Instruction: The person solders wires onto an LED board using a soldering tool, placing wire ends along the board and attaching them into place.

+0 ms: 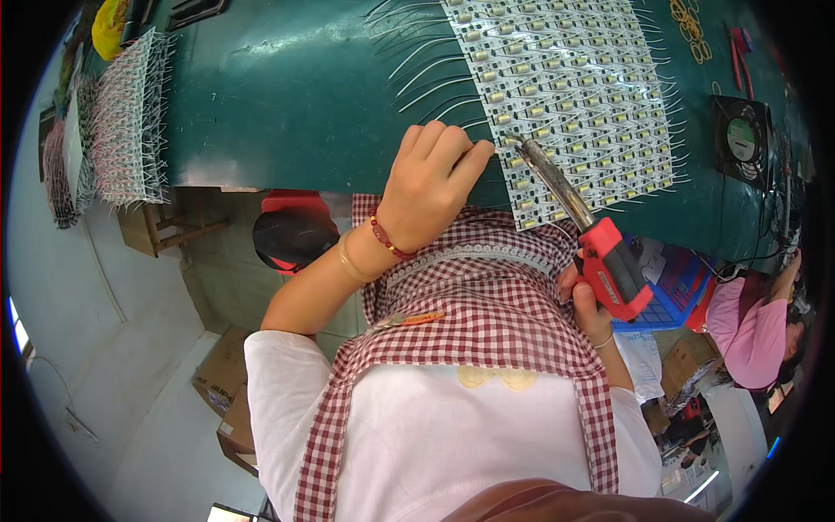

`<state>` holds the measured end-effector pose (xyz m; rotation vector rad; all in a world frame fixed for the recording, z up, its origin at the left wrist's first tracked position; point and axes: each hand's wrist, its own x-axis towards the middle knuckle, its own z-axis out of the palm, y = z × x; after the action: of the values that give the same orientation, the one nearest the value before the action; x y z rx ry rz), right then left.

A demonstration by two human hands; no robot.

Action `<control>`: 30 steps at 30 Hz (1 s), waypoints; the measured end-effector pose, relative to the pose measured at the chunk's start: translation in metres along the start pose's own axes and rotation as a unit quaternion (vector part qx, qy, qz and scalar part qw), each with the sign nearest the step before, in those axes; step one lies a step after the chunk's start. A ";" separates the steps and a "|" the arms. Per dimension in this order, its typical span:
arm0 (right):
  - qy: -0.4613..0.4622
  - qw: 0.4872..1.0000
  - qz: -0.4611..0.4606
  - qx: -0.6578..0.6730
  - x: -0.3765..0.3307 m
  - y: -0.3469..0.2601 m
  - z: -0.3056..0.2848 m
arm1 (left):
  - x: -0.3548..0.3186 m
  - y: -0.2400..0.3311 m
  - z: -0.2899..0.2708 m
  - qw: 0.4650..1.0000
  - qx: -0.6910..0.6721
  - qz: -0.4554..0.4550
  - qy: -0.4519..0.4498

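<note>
A large sheet of small white circuit boards (600,96) with yellow components lies on the green table, thin black and white wires (430,65) sticking out from its left edge. My left hand (435,178) is closed in a pinch at that edge, on what looks like a thin wire mostly hidden by the fingers. In my right hand (587,304) is a soldering iron (613,270) with a red and black handle. Its metal tip points up and left and meets the sheet right beside my left fingertips; whether it touches a pad is too small to tell.
Wired boards (130,122) are stacked at the table's left end. To the right are a black fan (742,142), red-handled pliers (740,61) and rubber bands (689,30). A blue crate (665,283) stands beside my right hand. Another person in pink (748,322) sits farther right.
</note>
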<state>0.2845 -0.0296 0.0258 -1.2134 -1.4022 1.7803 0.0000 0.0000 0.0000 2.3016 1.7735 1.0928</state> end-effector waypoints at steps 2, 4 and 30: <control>-0.009 1.000 0.003 -0.024 -0.001 0.004 -0.002 | -0.002 -0.002 0.004 1.000 -0.015 -0.009 -0.004; -0.011 0.999 0.007 -0.031 -0.001 0.004 -0.004 | -0.002 -0.001 0.006 1.000 -0.016 -0.011 -0.004; -0.036 0.994 0.007 -0.098 -0.004 0.013 -0.010 | 0.002 0.000 0.004 0.999 0.025 -0.019 -0.024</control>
<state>0.2970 -0.0325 0.0142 -1.2728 -1.6460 1.7432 0.0025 0.0030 -0.0015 2.2901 1.8401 0.9905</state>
